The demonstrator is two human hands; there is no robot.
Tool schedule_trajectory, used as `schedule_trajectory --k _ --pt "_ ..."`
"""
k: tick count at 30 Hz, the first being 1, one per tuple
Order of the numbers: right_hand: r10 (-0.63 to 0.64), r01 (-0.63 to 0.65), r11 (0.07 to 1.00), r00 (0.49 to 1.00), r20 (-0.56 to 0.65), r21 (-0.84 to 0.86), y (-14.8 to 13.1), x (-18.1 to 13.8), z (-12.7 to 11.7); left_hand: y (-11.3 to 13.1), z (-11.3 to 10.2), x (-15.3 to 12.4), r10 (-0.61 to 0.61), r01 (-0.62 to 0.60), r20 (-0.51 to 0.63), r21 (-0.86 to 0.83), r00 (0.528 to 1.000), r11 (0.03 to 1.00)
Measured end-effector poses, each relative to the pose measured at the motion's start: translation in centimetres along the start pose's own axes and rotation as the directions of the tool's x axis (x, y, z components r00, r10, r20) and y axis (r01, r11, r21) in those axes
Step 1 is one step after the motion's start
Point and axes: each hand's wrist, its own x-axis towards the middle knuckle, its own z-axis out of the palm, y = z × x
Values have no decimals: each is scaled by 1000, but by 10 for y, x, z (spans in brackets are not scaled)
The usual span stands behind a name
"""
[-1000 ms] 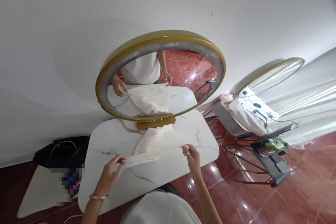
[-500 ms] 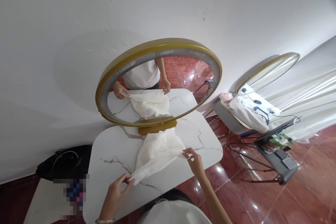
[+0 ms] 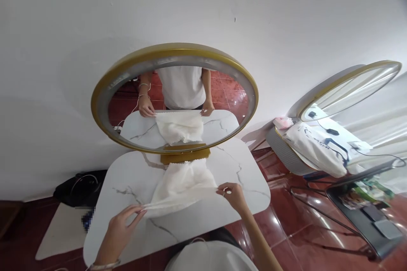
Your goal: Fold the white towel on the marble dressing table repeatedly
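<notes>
A thin white cloth (image 3: 184,184) with a frilled far edge lies on the white marble-patterned table (image 3: 116,173); the frames do not show what kind of cloth it is. My left hand (image 3: 122,228) pinches its near left corner between thumb and fingertips, a little above the tabletop. At the near right corner, my right hand (image 3: 234,197) pinches the cloth in the same way. The near edge is stretched between both hands, while the far part rests loosely folded by the mirror's gold base (image 3: 186,153).
An oval gold-framed mirror (image 3: 174,47) stands behind the cloth and reflects my hands. On the right are a second mirror (image 3: 349,89), a small table with a white printed bag (image 3: 314,144), and a dark chair (image 3: 359,216) holding things. A black bag (image 3: 78,190) sits at the left.
My left hand has moved left and slightly up with its corner, so the near edge is pulled straighter. The right hand keeps its pinch. The camera view has shifted a little.
</notes>
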Motion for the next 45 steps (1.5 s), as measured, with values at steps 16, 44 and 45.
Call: schedule_trajectory --k 16,44,45 --pt "-639 645 763 741 -205 -48 -72 70 -253 244 -8 72 563 -481 -257 319 785 816" --pt "-118 122 991 990 78 -50 46 154 -225 193 175 127 95 -160 214 315 972 936" --pt "-106 109 993 992 66 -45 52 164 -218 190 184 135 89 -153 204 325 975 933"
